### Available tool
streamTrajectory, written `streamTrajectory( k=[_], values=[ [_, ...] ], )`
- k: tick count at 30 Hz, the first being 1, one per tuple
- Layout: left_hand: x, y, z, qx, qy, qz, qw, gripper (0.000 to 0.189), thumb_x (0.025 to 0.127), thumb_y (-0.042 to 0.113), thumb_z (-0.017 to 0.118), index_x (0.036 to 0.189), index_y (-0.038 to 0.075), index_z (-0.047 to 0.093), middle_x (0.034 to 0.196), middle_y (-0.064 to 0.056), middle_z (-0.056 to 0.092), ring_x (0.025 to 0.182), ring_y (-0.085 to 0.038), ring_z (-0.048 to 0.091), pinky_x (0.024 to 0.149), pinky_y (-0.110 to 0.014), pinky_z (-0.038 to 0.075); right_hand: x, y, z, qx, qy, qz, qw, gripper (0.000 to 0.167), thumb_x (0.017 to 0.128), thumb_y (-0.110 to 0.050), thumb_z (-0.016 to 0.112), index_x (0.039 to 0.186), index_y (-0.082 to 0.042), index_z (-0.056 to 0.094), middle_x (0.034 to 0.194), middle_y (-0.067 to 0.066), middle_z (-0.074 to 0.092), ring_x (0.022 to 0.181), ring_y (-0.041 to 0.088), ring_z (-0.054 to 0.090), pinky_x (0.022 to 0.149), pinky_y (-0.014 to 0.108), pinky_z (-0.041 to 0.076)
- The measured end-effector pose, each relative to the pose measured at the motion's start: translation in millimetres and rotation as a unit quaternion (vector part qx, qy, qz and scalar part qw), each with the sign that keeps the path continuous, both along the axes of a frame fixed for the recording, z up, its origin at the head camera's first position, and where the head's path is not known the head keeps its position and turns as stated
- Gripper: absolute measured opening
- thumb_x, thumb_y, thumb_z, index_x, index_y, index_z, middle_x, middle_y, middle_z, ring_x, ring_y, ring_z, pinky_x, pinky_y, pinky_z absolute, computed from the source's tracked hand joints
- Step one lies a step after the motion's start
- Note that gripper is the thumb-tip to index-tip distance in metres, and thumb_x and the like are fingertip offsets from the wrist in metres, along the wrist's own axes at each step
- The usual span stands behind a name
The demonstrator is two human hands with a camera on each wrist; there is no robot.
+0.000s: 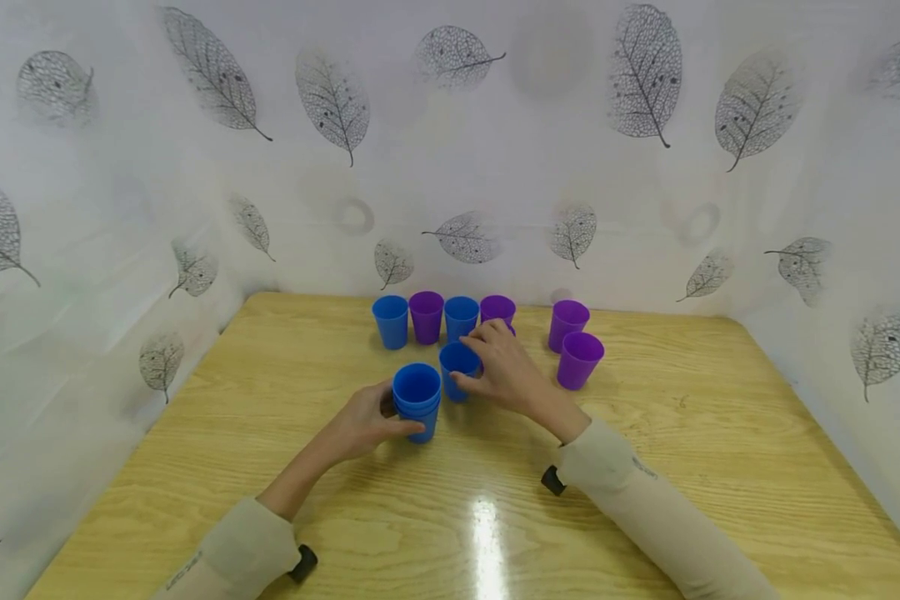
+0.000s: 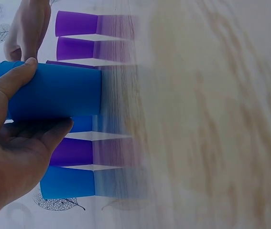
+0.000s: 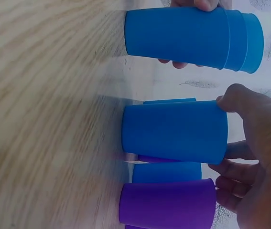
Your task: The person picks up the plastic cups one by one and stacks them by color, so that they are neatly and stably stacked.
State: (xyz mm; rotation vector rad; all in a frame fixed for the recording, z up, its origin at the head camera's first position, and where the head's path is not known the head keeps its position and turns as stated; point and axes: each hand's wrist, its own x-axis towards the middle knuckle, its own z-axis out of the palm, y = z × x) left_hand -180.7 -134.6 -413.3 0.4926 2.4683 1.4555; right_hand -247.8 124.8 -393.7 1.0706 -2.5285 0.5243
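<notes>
Head view: left hand [image 1: 363,425] grips a stack [image 1: 418,410] of three nested blue cups, thumb along the near side. Right hand [image 1: 506,367] pinches a lone blue cup [image 3: 173,131] at the rim, thumb one side, bent fingers other side; cup stands just right of the left fingers' stack, gap between. Purple cup [image 3: 166,205] right beside the right fingers, can't tell from here if they touch. Beyond both hands' fingers I see a back row [image 1: 426,321]: blue, purple, blue, purple, last one partly behind right hand. Two purple cups [image 1: 581,362] off right of right fingers, well apart from them. Wood table [image 1: 720,417] below, leaf-print sheet [image 1: 450,150] behind
</notes>
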Motion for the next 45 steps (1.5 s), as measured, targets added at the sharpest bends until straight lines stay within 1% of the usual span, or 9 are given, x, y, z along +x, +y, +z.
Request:
streamTrajectory(
  k=[8, 11, 17, 24, 30, 33, 38, 41, 45],
  values=[
    [0.5, 0.6, 0.5, 0.001, -0.002, 0.003, 1.0, 0.065, 0.091, 0.02, 0.082, 0.143, -0.006, 0.052, 0.135, -0.02, 0.064, 0.126, -0.038, 0.061, 0.107, -0.051, 0.05, 9.4, 7, -4.1, -0.001, 0.015, 0.008, 0.9999, 0.055, 0.087, -0.03, 0.081, 0.126, 0.008, 0.069, 0.115, 0.018, 0.064, 0.105, 0.032, 0.051, 0.09, 0.044, 0.049],
    [0.2, 0.4, 0.9, 0.003, -0.002, 0.005, 1.0, 0.065, 0.091, 0.02, 0.082, 0.142, -0.006, 0.053, 0.135, -0.02, 0.064, 0.126, -0.037, 0.061, 0.107, -0.051, 0.05, 10.2, 10, -5.6, -0.006, 0.025, 0.012, 0.9996, 0.055, 0.086, -0.029, 0.082, 0.125, 0.008, 0.069, 0.115, 0.017, 0.064, 0.106, 0.032, 0.052, 0.091, 0.045, 0.048],
    [0.3, 1.2, 0.9, 0.0, -0.003, 0.008, 1.0, 0.064, 0.091, 0.019, 0.083, 0.142, -0.005, 0.053, 0.134, -0.02, 0.064, 0.125, -0.037, 0.062, 0.106, -0.051, 0.05, 9.3, 15, -4.8, -0.017, 0.02, 0.029, 0.9992, 0.055, 0.085, -0.027, 0.084, 0.123, 0.009, 0.069, 0.114, 0.018, 0.065, 0.108, 0.033, 0.053, 0.093, 0.045, 0.05],
    [-0.3, 1.7, -0.1, -0.008, -0.008, 0.009, 0.9999, 0.065, 0.091, 0.021, 0.083, 0.142, -0.006, 0.053, 0.134, -0.02, 0.064, 0.124, -0.037, 0.062, 0.106, -0.051, 0.051, 11.7, 16, -1.5, 0.017, 0.054, 0.042, 0.9975, 0.056, 0.083, -0.033, 0.085, 0.12, 0.006, 0.072, 0.113, 0.016, 0.068, 0.106, 0.032, 0.055, 0.094, 0.046, 0.049],
    [-0.5, 1.3, -0.2, -0.003, -0.002, 0.007, 1.0, 0.064, 0.091, 0.02, 0.083, 0.141, -0.006, 0.053, 0.133, -0.02, 0.065, 0.123, -0.036, 0.063, 0.105, -0.051, 0.051, 22.5, 19, 2.0, 0.047, 0.054, 0.042, 0.9965, 0.054, 0.084, -0.037, 0.083, 0.118, 0.004, 0.073, 0.113, 0.015, 0.068, 0.106, 0.031, 0.055, 0.094, 0.046, 0.05],
    [-0.5, 0.8, -0.8, -0.002, 0.001, 0.005, 1.0, 0.063, 0.091, 0.02, 0.083, 0.141, -0.006, 0.054, 0.133, -0.02, 0.065, 0.123, -0.036, 0.063, 0.105, -0.051, 0.051, 30.3, 23, 3.5, 0.053, 0.045, 0.045, 0.9966, 0.054, 0.085, -0.038, 0.081, 0.119, 0.003, 0.073, 0.114, 0.014, 0.068, 0.105, 0.029, 0.054, 0.093, 0.043, 0.05],
    [-0.3, 0.7, -2.2, -0.005, 0.003, 0.007, 1.0, 0.063, 0.09, 0.021, 0.083, 0.14, -0.006, 0.054, 0.133, -0.02, 0.065, 0.123, -0.037, 0.063, 0.105, -0.051, 0.052, 41.7, 30, 3.6, 0.042, 0.015, 0.052, 0.9976, 0.056, 0.085, -0.034, 0.081, 0.123, 0.004, 0.071, 0.115, 0.014, 0.066, 0.105, 0.029, 0.055, 0.091, 0.042, 0.05],
    [0.1, 1.2, -3.1, -0.001, 0.001, 0.006, 1.0, 0.063, 0.091, 0.02, 0.082, 0.14, -0.006, 0.053, 0.133, -0.02, 0.065, 0.123, -0.037, 0.063, 0.105, -0.051, 0.052, 47.7, 36, 2.3, 0.026, -0.026, 0.054, 0.9979, 0.057, 0.085, -0.03, 0.081, 0.127, 0.005, 0.068, 0.116, 0.014, 0.063, 0.104, 0.027, 0.056, 0.088, 0.04, 0.052],
    [0.5, 2.1, -3.6, 0.006, 0.001, 0.003, 1.0, 0.063, 0.091, 0.019, 0.082, 0.141, -0.006, 0.053, 0.133, -0.02, 0.064, 0.123, -0.036, 0.062, 0.105, -0.051, 0.052, 54.2, 44, 2.2, -0.005, -0.096, 0.054, 0.9939, 0.059, 0.086, -0.027, 0.08, 0.132, 0.006, 0.064, 0.121, 0.013, 0.059, 0.105, 0.025, 0.058, 0.088, 0.039, 0.055]
  ],
)
